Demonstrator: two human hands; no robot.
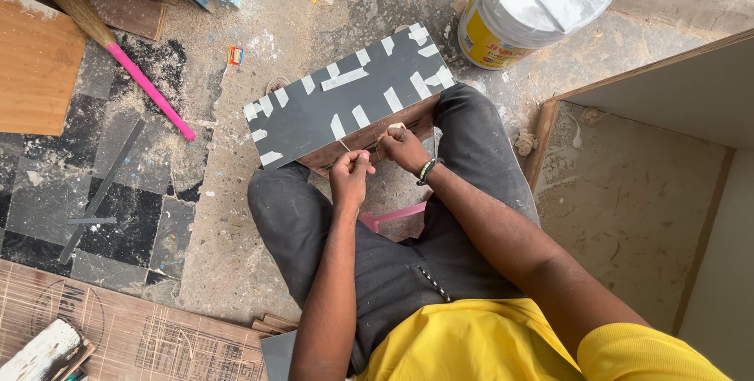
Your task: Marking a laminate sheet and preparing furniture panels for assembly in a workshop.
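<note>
A dark grey laminated box point(314, 118) with several strips of white tape on its top rests between my knees. My left hand point(350, 177) is closed on a thin whitish strip at the box's near wooden edge. My right hand point(403, 148), with a beaded band at the wrist, pinches a small pale piece against the same edge, just to the right. Both hands touch the box's brown side face. What exactly sits between the fingers is too small to make out.
A white bucket point(503, 27) with a plastic bag stands at the back right. A pink-handled broom point(133, 75) lies at the left near wooden boards point(35, 67). An open plywood cabinet point(644, 192) is at the right. A pink stool point(397, 214) shows under my legs.
</note>
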